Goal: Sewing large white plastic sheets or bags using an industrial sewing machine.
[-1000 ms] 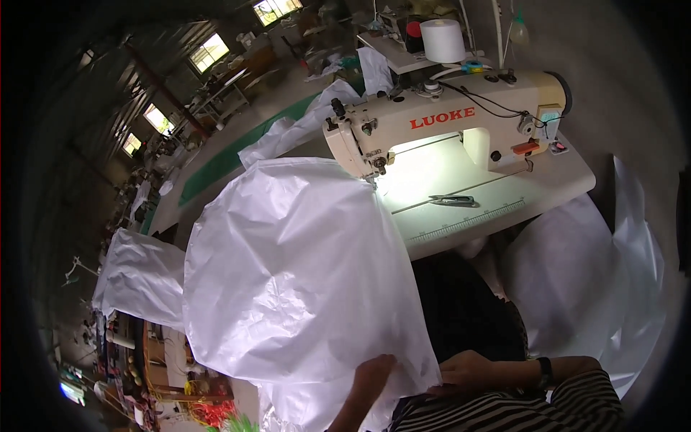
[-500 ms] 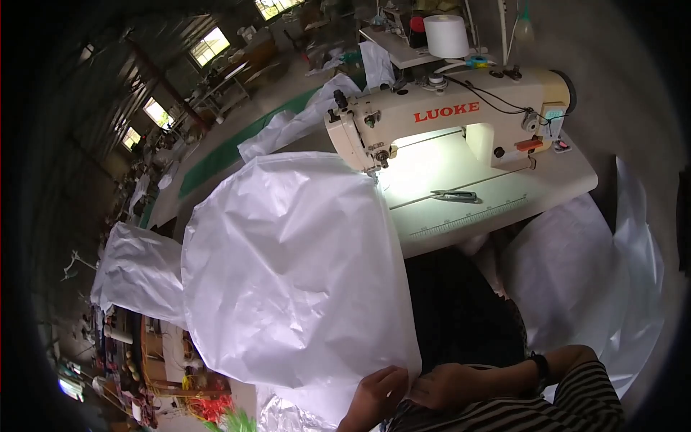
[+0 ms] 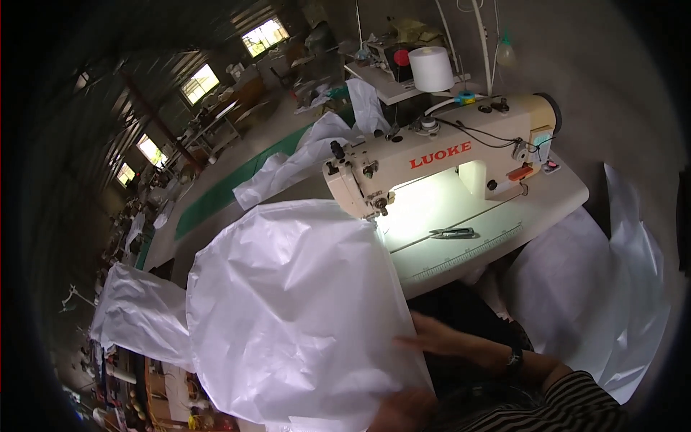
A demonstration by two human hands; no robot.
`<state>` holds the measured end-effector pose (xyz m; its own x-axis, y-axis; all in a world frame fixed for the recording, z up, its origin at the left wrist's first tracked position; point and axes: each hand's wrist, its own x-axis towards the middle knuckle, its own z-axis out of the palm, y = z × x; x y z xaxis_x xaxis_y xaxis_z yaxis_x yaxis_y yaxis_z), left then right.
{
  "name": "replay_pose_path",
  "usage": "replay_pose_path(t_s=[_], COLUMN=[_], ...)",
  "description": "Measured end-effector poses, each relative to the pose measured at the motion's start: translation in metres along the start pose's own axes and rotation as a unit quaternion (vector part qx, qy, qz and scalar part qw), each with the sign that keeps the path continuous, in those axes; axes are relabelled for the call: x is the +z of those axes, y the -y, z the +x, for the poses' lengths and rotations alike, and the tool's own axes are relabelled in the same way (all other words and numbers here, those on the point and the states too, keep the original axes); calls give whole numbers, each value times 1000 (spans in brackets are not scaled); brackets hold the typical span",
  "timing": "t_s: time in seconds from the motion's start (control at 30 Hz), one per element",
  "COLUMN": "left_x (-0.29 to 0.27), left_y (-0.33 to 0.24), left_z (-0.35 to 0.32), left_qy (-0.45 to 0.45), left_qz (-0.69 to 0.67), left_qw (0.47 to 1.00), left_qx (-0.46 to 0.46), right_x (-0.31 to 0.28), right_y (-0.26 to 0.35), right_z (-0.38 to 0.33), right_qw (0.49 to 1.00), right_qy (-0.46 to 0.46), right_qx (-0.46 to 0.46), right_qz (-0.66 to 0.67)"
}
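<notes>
A large white sheet of smooth, crinkled material (image 3: 288,309) spreads over the left of the worktop, its upper right corner at the needle end of a cream sewing machine (image 3: 432,151). My right hand (image 3: 437,335) lies at the sheet's right edge, below the machine bed. Its fingers are stretched out, and some lap over the material. Low in the view, my left hand (image 3: 404,410) is at the sheet's lower right corner, smeared by motion, so its fingers cannot be read. Thread snips (image 3: 455,233) rest on the machine bed (image 3: 497,223).
A white thread cone (image 3: 430,70) stands behind the machine. More white material (image 3: 140,309) hangs at the left, with a further piece (image 3: 288,162) behind the machine head on a green-topped surface (image 3: 209,205). White sheeting (image 3: 568,281) is heaped at the right.
My right hand has moved up along the sheet's right edge, its fingers straightening. My left hand has shifted lower and blurred. The hands have parted, and the machine sits lower in view.
</notes>
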<state>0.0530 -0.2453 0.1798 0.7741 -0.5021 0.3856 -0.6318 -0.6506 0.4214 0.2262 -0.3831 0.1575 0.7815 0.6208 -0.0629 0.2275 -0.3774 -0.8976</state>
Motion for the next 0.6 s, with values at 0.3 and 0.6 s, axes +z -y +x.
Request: replay_pose_path(t_s=[0.3,0.6], left_x=[3,5], left_y=[36,109], left_z=[13,76], left_qy=[103,-13], left_qz=[23,95], left_qw=[994,994], left_qx=[-38,-56], right_x=[15,17], right_y=[-3,-24], right_z=[37,65], right_qw=[900,918], right_qy=[-80,-188], right_qx=[22,-51], right_qz=[-427,-345])
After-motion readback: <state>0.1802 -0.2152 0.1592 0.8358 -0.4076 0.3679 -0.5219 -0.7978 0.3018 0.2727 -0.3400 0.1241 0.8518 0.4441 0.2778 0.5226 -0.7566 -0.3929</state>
